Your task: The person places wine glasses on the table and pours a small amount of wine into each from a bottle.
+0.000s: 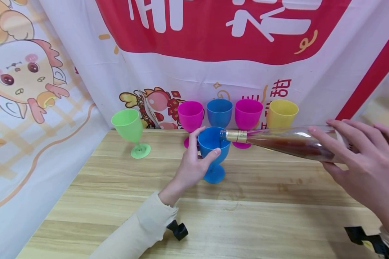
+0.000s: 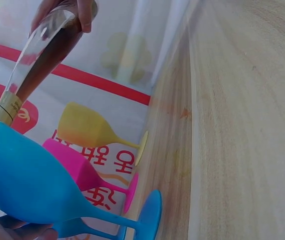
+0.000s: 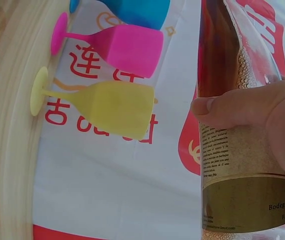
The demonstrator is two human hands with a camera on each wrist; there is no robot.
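Observation:
My left hand grips the bowl of a blue goblet, which stands near the middle of the table. From the right, my right hand holds a clear glass bottle of reddish-brown liquid, tipped almost level. The bottle's gold-collared mouth is over the goblet's rim, and dark liquid shows just at the opening. In the right wrist view the thumb lies across the bottle's printed label. How full the goblet is cannot be made out.
Along the back stand a magenta goblet, another blue goblet, a second magenta goblet and a yellow goblet. A green goblet is at the left. Wet marks spot the wooden table; a printed cloth hangs behind.

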